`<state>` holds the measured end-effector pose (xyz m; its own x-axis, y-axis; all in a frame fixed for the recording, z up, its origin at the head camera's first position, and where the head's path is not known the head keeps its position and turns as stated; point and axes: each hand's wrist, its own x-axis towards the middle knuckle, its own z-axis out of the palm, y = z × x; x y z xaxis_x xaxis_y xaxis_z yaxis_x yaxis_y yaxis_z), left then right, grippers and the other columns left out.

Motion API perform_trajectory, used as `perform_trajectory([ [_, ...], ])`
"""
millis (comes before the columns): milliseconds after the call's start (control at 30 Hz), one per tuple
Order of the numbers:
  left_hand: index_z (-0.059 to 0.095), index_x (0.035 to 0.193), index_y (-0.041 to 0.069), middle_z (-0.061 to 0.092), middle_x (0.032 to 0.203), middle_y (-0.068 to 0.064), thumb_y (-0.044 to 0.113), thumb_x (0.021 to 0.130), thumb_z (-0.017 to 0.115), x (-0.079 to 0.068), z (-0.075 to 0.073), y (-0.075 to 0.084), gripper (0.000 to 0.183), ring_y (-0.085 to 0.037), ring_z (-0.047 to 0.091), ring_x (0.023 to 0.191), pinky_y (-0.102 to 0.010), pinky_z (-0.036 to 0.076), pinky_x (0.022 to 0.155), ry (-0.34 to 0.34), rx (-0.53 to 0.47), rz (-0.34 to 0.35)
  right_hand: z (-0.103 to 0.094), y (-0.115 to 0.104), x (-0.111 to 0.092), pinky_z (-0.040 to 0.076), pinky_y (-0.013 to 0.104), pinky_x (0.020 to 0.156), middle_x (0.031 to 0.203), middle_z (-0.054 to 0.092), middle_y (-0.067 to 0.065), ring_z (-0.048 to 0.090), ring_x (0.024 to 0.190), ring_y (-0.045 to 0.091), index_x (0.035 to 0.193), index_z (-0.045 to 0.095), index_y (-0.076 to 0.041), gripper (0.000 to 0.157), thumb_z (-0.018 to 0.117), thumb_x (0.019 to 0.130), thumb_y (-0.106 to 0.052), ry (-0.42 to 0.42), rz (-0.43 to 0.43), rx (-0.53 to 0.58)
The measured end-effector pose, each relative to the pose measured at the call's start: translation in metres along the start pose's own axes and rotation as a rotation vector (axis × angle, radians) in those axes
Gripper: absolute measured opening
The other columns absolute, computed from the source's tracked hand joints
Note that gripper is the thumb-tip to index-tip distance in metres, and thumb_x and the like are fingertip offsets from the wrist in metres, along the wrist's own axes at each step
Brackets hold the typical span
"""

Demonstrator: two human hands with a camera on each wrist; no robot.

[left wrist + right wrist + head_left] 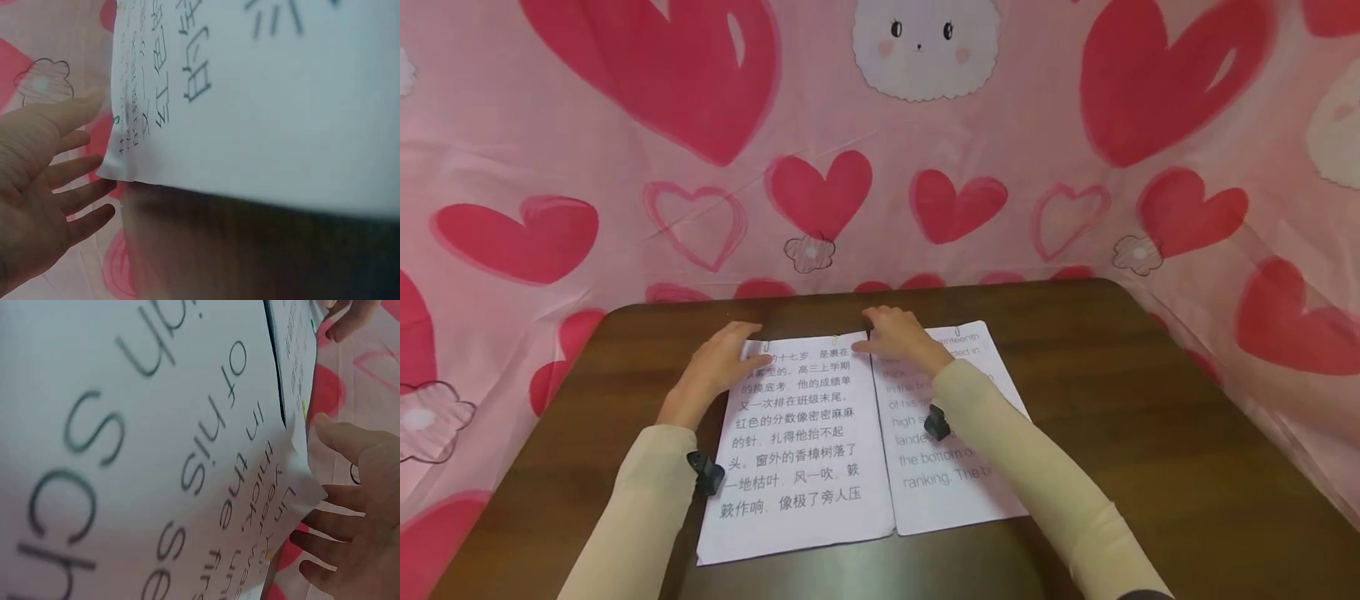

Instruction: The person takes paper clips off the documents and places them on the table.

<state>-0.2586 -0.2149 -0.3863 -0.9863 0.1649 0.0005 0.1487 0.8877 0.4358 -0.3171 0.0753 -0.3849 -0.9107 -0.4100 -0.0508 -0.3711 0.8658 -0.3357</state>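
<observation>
My left hand [718,362] is at the upper left corner of a white sheet printed in Chinese [797,450]. In the left wrist view its fingers are spread and relaxed, close to the sheet's corner; whether they touch it I cannot tell. My right hand [904,337] is over the upper inner corner of a second white sheet, printed in English [925,508]. The right wrist view shows that hand's fingers loosely extended, with the page corner [315,487] beside the fingertips. A dark line separates the two sheets. The right forearm covers part of the English text.
Small clips sit along the top edges: a yellow clip [834,340] and a clip on the right sheet [957,331]. Beneath is a dark brown table [1150,433]. Pink cloth with red hearts [958,204] hangs behind it and at both sides.
</observation>
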Motion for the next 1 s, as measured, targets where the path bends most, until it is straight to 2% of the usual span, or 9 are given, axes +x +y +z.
perform_trajectory([
  [233, 0.046, 0.146, 0.001, 0.043, 0.151, -0.027, 0.022, 0.091, 0.072, 0.0, 0.004, 0.005, 0.064, -0.049, 0.041, 0.137, -0.067, 0.035, 0.111, 0.01, 0.012, 0.035, -0.001, -0.005, -0.003, 0.03, 0.05, 0.123, 0.146, 0.055, 0.012, 0.049, 0.139, 0.032, 0.149, 0.045, -0.011, 0.081, 0.077, 0.085, -0.048, -0.013, -0.035, -0.077],
  [367, 0.051, 0.143, 0.002, 0.049, 0.147, -0.027, 0.021, 0.09, 0.074, 0.0, 0.005, 0.009, 0.061, -0.049, 0.045, 0.134, -0.066, 0.037, 0.11, 0.019, 0.012, 0.051, -0.002, -0.005, -0.005, 0.03, 0.049, 0.123, 0.145, 0.055, 0.011, 0.048, 0.138, 0.032, 0.147, 0.049, -0.012, 0.077, 0.078, 0.085, -0.046, -0.021, -0.044, -0.077],
  [500, 0.057, 0.138, 0.002, 0.054, 0.139, -0.026, 0.018, 0.087, 0.077, -0.002, 0.006, 0.012, 0.057, -0.047, 0.049, 0.127, -0.064, 0.04, 0.107, 0.041, 0.01, 0.061, -0.001, -0.006, -0.006, 0.033, 0.046, 0.121, 0.14, 0.057, 0.009, 0.049, 0.134, 0.029, 0.141, 0.056, -0.014, 0.066, 0.079, 0.085, -0.042, -0.029, -0.042, -0.041],
  [667, 0.059, 0.134, 0.002, 0.056, 0.131, -0.023, 0.014, 0.086, 0.077, 0.0, 0.005, 0.013, 0.052, -0.041, 0.053, 0.116, -0.06, 0.045, 0.103, 0.049, -0.024, 0.044, 0.0, -0.008, -0.004, 0.037, 0.044, 0.117, 0.13, 0.06, 0.01, 0.05, 0.126, 0.028, 0.129, 0.064, -0.012, 0.053, 0.081, 0.084, -0.036, -0.021, -0.081, -0.018],
  [833, 0.061, 0.129, 0.001, 0.059, 0.127, -0.023, 0.006, 0.088, 0.074, 0.002, 0.001, 0.014, 0.044, -0.04, 0.055, 0.11, -0.058, 0.046, 0.102, 0.088, -0.06, 0.052, 0.0, -0.011, -0.001, 0.04, 0.041, 0.113, 0.124, 0.064, 0.008, 0.051, 0.12, 0.026, 0.122, 0.062, -0.012, 0.047, 0.082, 0.084, -0.031, 0.004, -0.094, 0.004],
  [1000, 0.063, 0.124, 0.002, 0.064, 0.125, -0.026, 0.004, 0.09, 0.071, 0.0, -0.003, 0.014, 0.036, -0.04, 0.057, 0.106, -0.057, 0.047, 0.1, 0.137, -0.104, 0.042, 0.0, -0.014, -0.001, 0.044, 0.041, 0.109, 0.118, 0.063, 0.007, 0.052, 0.114, 0.023, 0.119, 0.061, -0.012, 0.041, 0.081, 0.085, -0.023, 0.003, -0.099, 0.099],
])
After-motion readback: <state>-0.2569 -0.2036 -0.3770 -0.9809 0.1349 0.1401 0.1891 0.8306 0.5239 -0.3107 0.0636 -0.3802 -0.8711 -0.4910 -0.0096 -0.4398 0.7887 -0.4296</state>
